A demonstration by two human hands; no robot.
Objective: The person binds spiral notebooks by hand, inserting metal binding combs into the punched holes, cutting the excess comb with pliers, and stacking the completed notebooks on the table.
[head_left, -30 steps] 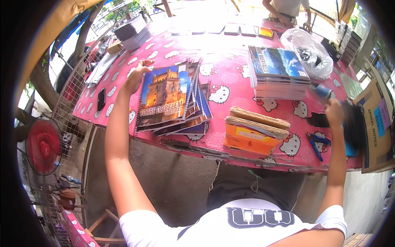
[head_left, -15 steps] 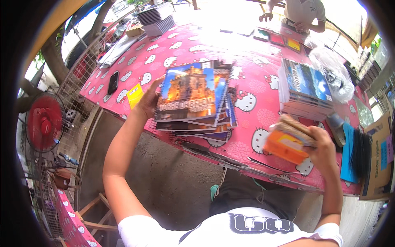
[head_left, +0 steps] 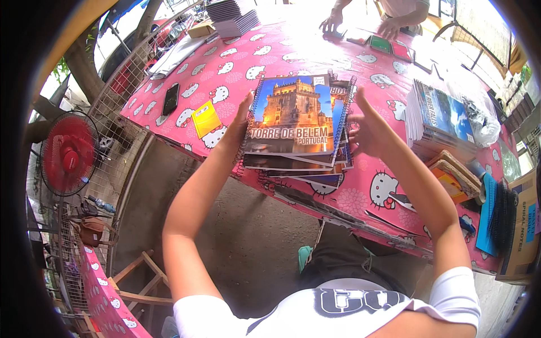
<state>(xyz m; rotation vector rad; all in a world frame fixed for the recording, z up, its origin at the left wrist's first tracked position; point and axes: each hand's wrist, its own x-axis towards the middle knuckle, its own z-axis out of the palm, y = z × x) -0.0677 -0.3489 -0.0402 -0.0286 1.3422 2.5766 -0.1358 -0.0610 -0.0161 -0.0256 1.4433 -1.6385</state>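
A fanned stack of spiral notebooks [head_left: 293, 121] lies on the pink table [head_left: 236, 67]; the top cover pictures a lit stone tower at dusk. My left hand [head_left: 243, 115] rests flat against the stack's left spiral edge. At the right edge, my right hand [head_left: 363, 128] touches the stack with fingers spread and thumb up. Neither hand encloses anything.
To the right are a second notebook stack [head_left: 438, 115], an orange and brown bundle [head_left: 453, 177], a clear plastic bag [head_left: 479, 115], blue binding strips [head_left: 489, 214] and a cardboard box [head_left: 524, 225]. A yellow pad [head_left: 206, 119] and black phone [head_left: 170, 98] lie left. Another person's hands [head_left: 332, 22] work at the far edge. A red fan [head_left: 69, 155] stands beside the table.
My right hand has set the orange bundle down at the right and moved to the stack's right edge. The left hand stays at the left edge.
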